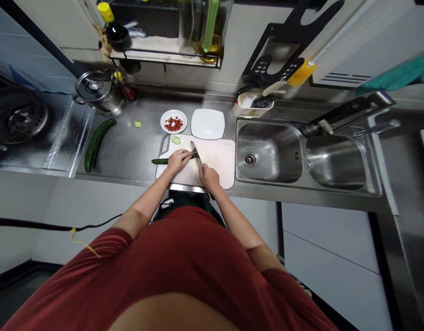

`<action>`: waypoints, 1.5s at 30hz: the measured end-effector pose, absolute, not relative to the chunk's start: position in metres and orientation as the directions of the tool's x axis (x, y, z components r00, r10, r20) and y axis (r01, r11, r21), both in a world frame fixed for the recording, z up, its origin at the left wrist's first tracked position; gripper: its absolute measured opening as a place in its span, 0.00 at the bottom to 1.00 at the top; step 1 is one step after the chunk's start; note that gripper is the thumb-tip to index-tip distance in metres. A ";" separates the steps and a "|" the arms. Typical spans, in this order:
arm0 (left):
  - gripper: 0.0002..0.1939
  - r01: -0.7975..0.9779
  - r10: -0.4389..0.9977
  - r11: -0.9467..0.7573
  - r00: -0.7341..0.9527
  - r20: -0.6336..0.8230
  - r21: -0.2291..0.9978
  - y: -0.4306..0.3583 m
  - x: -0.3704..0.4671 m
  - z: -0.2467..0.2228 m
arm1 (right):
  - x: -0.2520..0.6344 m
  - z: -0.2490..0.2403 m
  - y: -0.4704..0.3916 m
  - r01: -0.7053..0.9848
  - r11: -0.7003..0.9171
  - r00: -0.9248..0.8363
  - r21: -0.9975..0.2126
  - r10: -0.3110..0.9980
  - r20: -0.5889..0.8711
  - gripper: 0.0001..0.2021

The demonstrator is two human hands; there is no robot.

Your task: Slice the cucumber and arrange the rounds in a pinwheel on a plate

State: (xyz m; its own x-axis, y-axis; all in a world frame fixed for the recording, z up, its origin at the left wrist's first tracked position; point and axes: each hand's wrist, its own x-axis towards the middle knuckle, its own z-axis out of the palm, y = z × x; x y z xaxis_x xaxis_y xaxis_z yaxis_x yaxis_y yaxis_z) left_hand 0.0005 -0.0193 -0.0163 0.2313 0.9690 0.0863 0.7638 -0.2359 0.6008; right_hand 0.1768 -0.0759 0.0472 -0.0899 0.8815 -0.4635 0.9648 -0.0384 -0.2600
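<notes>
My left hand (179,161) is closed over a cucumber (159,161) that lies across the white cutting board (217,161). One end of the cucumber sticks out to the left, past the board's edge. In my right hand (209,177) is a kitchen knife (197,155), its blade pointing away from me and touching or close to the cucumber's right end. Fingers of my left hand sit right beside the blade. A few cucumber slices (176,140) rest at the board's upper left, near its grey handle. My fingers hide the middle of the cucumber.
Behind the board stand a plate of chopped red pieces (173,122) and a white square plate (207,124). Another cucumber (97,143) and some slices (138,123) lie left. A lidded pot (100,94) stands at the back left. A double sink (270,151) adjoins the board's right.
</notes>
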 end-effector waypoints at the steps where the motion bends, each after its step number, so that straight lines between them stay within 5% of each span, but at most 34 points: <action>1: 0.15 0.769 0.969 -0.237 0.232 0.086 0.594 -0.019 0.001 -0.017 | 0.177 0.047 -0.076 0.964 -0.037 -0.092 -0.262 0.881 -0.464 0.16; 45: 0.16 0.827 0.957 -0.284 0.276 0.088 0.486 -0.020 0.001 -0.018 | 0.190 0.050 -0.085 0.959 -0.007 -0.151 -0.284 0.834 -0.531 0.13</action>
State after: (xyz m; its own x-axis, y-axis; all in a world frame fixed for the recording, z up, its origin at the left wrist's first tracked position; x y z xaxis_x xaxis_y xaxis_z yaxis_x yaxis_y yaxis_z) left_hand 0.0013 -0.0199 -0.0181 0.2765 0.9570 0.0883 0.8269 -0.2837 0.4856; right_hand 0.1899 -0.0847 0.0495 -0.1511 0.8338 -0.5310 0.9589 -0.0070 -0.2838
